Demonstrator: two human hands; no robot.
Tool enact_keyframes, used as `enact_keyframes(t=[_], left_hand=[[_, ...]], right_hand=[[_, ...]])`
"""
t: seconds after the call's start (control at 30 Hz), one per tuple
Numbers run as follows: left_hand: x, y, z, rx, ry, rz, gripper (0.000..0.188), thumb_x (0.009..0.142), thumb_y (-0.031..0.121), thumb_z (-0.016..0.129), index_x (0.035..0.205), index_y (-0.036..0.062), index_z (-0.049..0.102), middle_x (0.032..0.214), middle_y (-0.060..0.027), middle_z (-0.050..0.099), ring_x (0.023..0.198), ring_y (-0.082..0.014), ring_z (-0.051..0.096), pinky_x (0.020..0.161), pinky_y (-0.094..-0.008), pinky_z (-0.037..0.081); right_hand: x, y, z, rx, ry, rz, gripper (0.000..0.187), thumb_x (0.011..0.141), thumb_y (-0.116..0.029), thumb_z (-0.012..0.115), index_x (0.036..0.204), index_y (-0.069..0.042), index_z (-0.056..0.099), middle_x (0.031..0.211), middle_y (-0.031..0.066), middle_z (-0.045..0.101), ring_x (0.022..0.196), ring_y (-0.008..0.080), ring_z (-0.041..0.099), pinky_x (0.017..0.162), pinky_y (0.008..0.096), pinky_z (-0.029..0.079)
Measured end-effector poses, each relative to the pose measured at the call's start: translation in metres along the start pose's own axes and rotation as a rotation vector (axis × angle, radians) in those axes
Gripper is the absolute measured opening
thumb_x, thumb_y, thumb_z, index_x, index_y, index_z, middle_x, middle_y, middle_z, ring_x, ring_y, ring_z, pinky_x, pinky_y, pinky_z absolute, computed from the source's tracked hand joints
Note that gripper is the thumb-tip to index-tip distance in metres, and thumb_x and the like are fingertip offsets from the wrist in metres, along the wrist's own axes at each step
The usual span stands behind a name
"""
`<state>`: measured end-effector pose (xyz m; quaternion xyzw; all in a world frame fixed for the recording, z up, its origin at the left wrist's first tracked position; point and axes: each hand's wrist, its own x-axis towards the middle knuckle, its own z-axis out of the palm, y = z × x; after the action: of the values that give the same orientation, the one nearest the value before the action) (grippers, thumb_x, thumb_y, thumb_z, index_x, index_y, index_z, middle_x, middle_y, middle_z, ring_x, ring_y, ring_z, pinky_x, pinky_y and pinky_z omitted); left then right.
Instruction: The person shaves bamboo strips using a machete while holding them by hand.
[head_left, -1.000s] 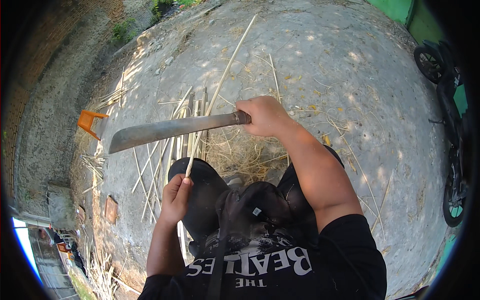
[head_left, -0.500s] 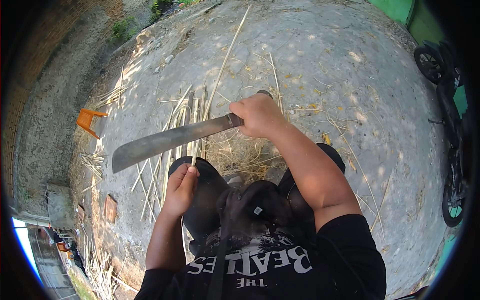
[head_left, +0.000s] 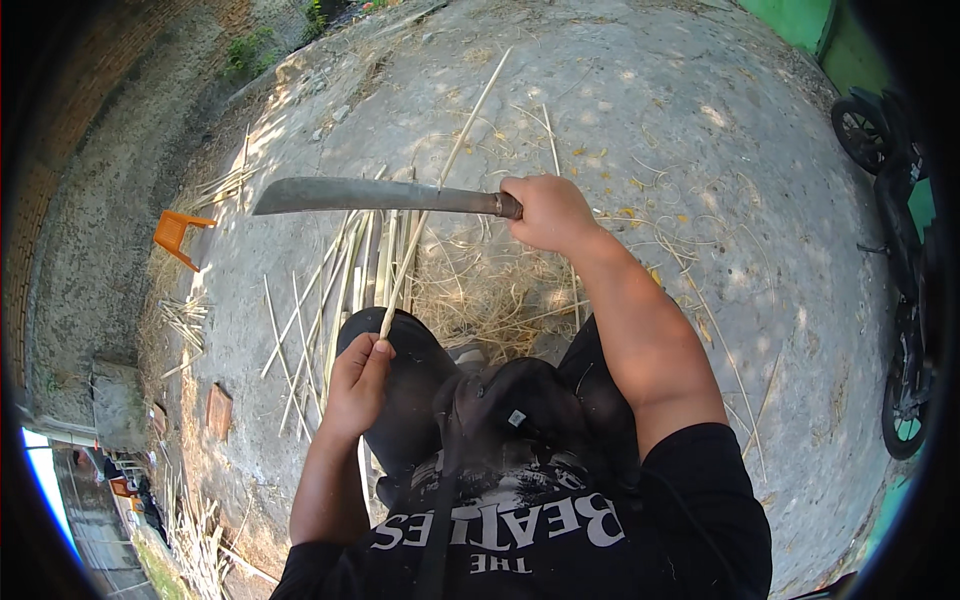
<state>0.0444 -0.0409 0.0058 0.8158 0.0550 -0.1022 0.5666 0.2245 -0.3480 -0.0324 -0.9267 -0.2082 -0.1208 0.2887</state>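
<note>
While the left hand is pinching the near end of a long pale strip between thumb and fingers, right above the left knee, the right hand is keeping a full fist around the handle of a machete. Its blade is crossing over the strip from this angle, though whether they're touching I honestly can't tell. Work's looking partway along to me: a big nest of shavings is lying in front of the feet, so plenty of scraping is probably done, but loose strips are lying just left of it and I can't say which are finished. Texture-wise, the shavings are curling thin and straw-coloured, the strips are looking straight, slim and bamboo-like, the dull grey blade is widening toward its tip, and the concrete ground is showing rough, blotchy patches.
</note>
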Motion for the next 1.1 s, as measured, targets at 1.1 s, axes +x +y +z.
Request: enact_keyframes(t=[1.1], left_hand=[[-0.046,-0.014,-0.054,-0.023,-0.056,-0.168,0.025,0.108,0.021,0.050,0.089,0.0049,0.058,0.064,0.0065,0.045,0.054,-0.0025,0.037,0.049,-0.0219,0.029]], right_hand=[[-0.001,0.005,-0.006,-0.088,0.063,0.005,0.016,0.076,-0.019,0.074,0.088,-0.013,0.066,0.078,0.0099,0.068,0.079,0.0360,0.069,0.069,0.0506,0.052]])
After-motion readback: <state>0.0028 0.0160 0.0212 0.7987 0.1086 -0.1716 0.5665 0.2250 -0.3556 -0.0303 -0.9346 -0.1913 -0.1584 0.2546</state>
